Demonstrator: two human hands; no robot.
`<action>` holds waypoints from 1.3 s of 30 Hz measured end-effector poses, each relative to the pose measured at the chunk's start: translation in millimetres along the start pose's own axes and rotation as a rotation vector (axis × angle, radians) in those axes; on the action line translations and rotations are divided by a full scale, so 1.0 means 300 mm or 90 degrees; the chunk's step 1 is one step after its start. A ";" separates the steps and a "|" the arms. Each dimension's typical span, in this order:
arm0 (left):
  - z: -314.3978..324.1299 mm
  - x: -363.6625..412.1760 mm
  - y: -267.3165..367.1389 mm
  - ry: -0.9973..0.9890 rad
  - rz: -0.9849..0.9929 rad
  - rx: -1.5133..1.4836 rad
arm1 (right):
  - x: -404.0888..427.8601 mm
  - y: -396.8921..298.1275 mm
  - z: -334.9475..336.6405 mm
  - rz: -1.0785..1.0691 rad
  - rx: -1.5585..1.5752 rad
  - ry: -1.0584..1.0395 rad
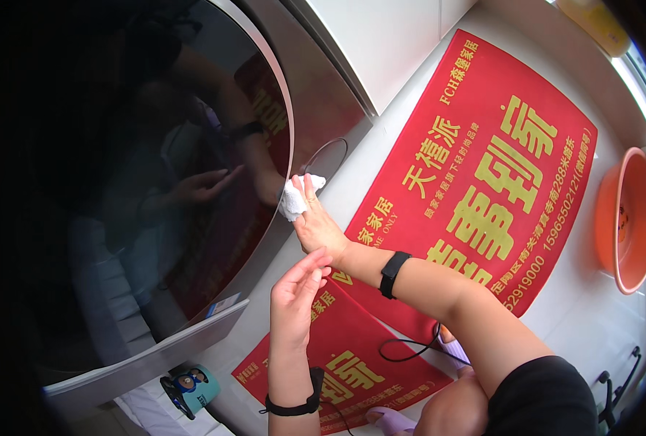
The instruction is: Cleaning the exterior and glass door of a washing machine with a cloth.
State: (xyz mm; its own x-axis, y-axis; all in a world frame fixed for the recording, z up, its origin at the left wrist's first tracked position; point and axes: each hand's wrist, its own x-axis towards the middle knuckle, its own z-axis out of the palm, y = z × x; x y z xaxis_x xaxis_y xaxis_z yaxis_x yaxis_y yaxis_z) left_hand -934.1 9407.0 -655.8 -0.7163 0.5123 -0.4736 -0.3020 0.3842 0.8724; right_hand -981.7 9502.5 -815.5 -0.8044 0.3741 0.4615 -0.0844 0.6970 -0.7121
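My right hand [317, 223] presses a folded white cloth [297, 200] against the lower edge of a large, dark, glossy rounded panel [192, 163] with a pale metallic rim. The fingers lie spread over the cloth, and a black band circles the wrist. Nearer to me, my left hand [301, 294] is raised beside the right wrist. Its fingers are loosely bent and apart, with nothing in them. The dark surface mirrors both arms. Below the hands, a red mat [410, 229] with yellow writing covers part of the pale floor.
A second red mat [377, 321] lies nearer my feet, which wear lilac slippers [391, 421]. An orange basin [612, 218] stands at the right. A black cable [410, 342] loops by my knee. At lower left are a pale ledge [154, 349] and a teal cartoon-printed container [203, 386].
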 end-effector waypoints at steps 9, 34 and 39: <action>0.038 -0.001 0.021 0.005 0.005 0.015 | 0.267 0.054 -0.306 0.002 -0.022 0.236; 0.053 0.000 0.069 -0.036 0.037 0.015 | 0.508 -0.075 -0.669 -0.136 0.164 0.239; 0.058 -0.030 0.132 -0.050 0.062 -0.020 | 0.592 -0.157 -0.777 -0.189 0.136 0.235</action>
State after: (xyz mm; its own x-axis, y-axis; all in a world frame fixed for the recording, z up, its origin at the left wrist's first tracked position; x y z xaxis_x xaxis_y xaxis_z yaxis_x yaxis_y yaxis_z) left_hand -928.6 9430.9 -619.1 -0.6918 0.6058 -0.3930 -0.2533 0.3061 0.9177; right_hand -983.4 9678.7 -576.6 -0.4695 0.3967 0.7888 -0.4274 0.6796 -0.5962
